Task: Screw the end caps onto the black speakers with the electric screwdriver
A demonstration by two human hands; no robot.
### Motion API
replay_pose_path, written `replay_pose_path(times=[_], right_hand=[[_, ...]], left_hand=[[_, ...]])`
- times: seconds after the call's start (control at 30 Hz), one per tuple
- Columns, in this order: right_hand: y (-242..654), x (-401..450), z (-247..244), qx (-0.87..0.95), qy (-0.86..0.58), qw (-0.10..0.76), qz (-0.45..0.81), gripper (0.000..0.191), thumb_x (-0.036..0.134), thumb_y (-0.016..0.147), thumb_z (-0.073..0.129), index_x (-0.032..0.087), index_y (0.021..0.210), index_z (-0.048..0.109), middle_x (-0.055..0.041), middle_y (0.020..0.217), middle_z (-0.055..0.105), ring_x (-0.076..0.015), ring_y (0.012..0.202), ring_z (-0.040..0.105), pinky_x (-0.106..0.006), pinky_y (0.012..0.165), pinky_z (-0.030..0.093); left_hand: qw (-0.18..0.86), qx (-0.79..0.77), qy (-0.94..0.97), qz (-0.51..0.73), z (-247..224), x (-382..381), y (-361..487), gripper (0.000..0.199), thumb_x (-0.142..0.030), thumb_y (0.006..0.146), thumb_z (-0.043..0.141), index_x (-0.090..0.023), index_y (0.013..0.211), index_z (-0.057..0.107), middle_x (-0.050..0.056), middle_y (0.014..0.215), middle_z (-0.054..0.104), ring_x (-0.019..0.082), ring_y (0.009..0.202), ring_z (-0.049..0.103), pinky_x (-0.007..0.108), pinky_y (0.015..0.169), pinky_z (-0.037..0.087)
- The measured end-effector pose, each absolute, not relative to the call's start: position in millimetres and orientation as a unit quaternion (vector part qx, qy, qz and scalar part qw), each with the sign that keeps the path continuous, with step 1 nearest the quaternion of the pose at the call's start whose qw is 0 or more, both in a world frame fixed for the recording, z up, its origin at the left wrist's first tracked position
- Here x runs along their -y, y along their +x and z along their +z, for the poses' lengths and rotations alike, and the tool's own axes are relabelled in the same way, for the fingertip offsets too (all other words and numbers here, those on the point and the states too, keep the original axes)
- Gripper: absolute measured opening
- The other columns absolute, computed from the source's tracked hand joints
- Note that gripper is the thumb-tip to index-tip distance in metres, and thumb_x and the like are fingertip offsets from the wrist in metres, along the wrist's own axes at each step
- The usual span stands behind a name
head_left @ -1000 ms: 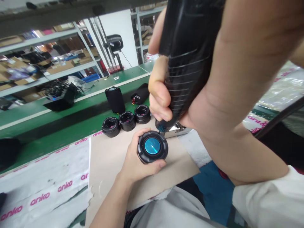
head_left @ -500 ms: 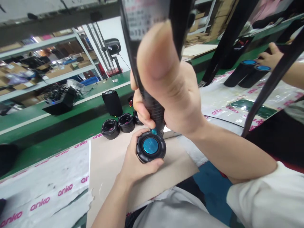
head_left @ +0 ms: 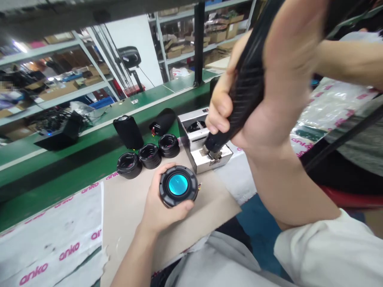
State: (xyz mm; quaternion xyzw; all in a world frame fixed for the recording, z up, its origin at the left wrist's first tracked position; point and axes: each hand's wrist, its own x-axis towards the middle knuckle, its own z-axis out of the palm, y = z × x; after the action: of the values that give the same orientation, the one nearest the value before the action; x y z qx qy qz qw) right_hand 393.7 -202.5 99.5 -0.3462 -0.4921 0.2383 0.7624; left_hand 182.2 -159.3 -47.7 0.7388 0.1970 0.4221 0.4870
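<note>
My left hand (head_left: 163,211) is wrapped round a black round speaker part (head_left: 178,185) with a shiny blue centre, above the cardboard sheet; small coloured wires show at its right side. My right hand (head_left: 266,95) grips a black electric screwdriver (head_left: 248,87), tilted, close to the camera. The tool's lower end is at the front of a white screw feeder box (head_left: 211,159). Beyond the left hand stand three black rings (head_left: 149,155) in a row.
Behind the rings are a black cylinder (head_left: 128,131) standing upright and another lying down (head_left: 163,121) with wires. The cardboard (head_left: 131,215) covers the bench front. A co-worker's forearm (head_left: 350,63) reaches in at right.
My right hand and the screwdriver have moved right, away from the blue-centred part to the white box, which now shows. The view has shifted. My left hand still holds the part.
</note>
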Motion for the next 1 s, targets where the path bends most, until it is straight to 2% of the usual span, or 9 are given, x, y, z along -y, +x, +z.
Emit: replay_pose_path(times=[0.07, 0.13, 0.27, 0.47, 0.57, 0.67, 0.7, 0.8, 1.0], right_hand=[[407, 198, 80, 0.442, -0.374, 0.797, 0.172, 0.055, 0.069, 0.085, 0.084, 0.024, 0.082, 0.054, 0.0068, 0.053, 0.047, -0.0110, 0.038, 0.041, -0.031, 0.035, 0.029], [416, 192, 58, 0.412, -0.401, 0.802, 0.160, 0.057, 0.075, 0.087, 0.079, 0.024, 0.080, 0.054, 0.0060, 0.052, 0.047, -0.0113, 0.036, 0.041, -0.031, 0.034, 0.028], [421, 185, 33, 0.414, -0.409, 0.793, 0.178, 0.059, 0.079, 0.089, 0.075, 0.024, 0.082, 0.055, 0.0053, 0.052, 0.051, -0.0128, 0.036, 0.045, -0.031, 0.036, 0.032], [427, 186, 24, 0.435, -0.413, 0.765, 0.233, 0.062, 0.075, 0.083, 0.084, 0.023, 0.080, 0.051, 0.0052, 0.053, 0.053, -0.0132, 0.035, 0.047, -0.027, 0.032, 0.033], [425, 195, 36, 0.430, -0.413, 0.754, 0.278, 0.062, 0.076, 0.080, 0.084, 0.023, 0.081, 0.053, 0.0055, 0.052, 0.054, -0.0132, 0.032, 0.045, -0.028, 0.029, 0.034], [408, 209, 73, 0.414, -0.376, 0.789, 0.255, 0.053, 0.073, 0.091, 0.071, 0.024, 0.083, 0.055, 0.0076, 0.049, 0.047, -0.0117, 0.033, 0.041, -0.029, 0.030, 0.033], [400, 214, 87, 0.420, -0.387, 0.777, 0.265, 0.045, 0.066, 0.096, 0.070, 0.025, 0.088, 0.056, 0.0074, 0.053, 0.048, -0.0118, 0.039, 0.046, -0.029, 0.037, 0.040], [374, 222, 123, 0.471, -0.330, 0.762, 0.297, 0.056, 0.079, 0.096, 0.058, 0.025, 0.090, 0.049, 0.0083, 0.056, 0.047, -0.0095, 0.044, 0.041, -0.027, 0.041, 0.041], [339, 215, 135, 0.500, -0.282, 0.696, 0.432, 0.066, 0.086, 0.083, 0.071, 0.024, 0.089, 0.049, 0.0063, 0.048, 0.054, -0.0139, 0.036, 0.047, -0.029, 0.034, 0.043]], left_hand=[[0.492, -0.195, 0.735, 0.423, -47, 160, 182, 0.082, -0.050, 0.072, 0.101, -0.023, 0.138, 0.062, 0.010, 0.131, 0.079, 0.027, 0.116, 0.080, 0.033, 0.099, 0.064], [0.491, -0.195, 0.734, 0.426, -48, 160, 181, 0.081, -0.049, 0.071, 0.101, -0.024, 0.138, 0.063, 0.010, 0.134, 0.078, 0.026, 0.118, 0.080, 0.033, 0.101, 0.064], [0.488, -0.196, 0.736, 0.426, -49, 158, 179, 0.083, -0.049, 0.070, 0.103, -0.025, 0.139, 0.064, 0.009, 0.137, 0.077, 0.026, 0.123, 0.078, 0.031, 0.104, 0.062], [0.498, -0.190, 0.733, 0.422, -50, 157, 177, 0.086, -0.051, 0.068, 0.104, -0.025, 0.141, 0.064, 0.011, 0.139, 0.076, 0.028, 0.124, 0.077, 0.034, 0.105, 0.062], [0.519, -0.191, 0.728, 0.406, -48, 156, 177, 0.091, -0.056, 0.067, 0.104, -0.024, 0.141, 0.062, 0.014, 0.140, 0.075, 0.031, 0.123, 0.078, 0.038, 0.103, 0.064], [0.536, -0.187, 0.726, 0.388, -46, 155, 178, 0.100, -0.063, 0.061, 0.104, -0.023, 0.140, 0.058, 0.016, 0.136, 0.076, 0.034, 0.121, 0.079, 0.042, 0.102, 0.065], [0.539, -0.186, 0.725, 0.387, -46, 154, 179, 0.101, -0.064, 0.060, 0.104, -0.023, 0.140, 0.058, 0.016, 0.135, 0.077, 0.034, 0.120, 0.079, 0.043, 0.101, 0.065], [0.531, -0.192, 0.726, 0.393, -47, 154, 182, 0.100, -0.066, 0.061, 0.103, -0.023, 0.138, 0.057, 0.015, 0.130, 0.078, 0.034, 0.117, 0.080, 0.045, 0.100, 0.065], [0.510, -0.222, 0.741, 0.376, -48, 152, 183, 0.096, -0.070, 0.066, 0.097, -0.020, 0.137, 0.058, 0.015, 0.129, 0.077, 0.036, 0.115, 0.078, 0.049, 0.098, 0.065]])
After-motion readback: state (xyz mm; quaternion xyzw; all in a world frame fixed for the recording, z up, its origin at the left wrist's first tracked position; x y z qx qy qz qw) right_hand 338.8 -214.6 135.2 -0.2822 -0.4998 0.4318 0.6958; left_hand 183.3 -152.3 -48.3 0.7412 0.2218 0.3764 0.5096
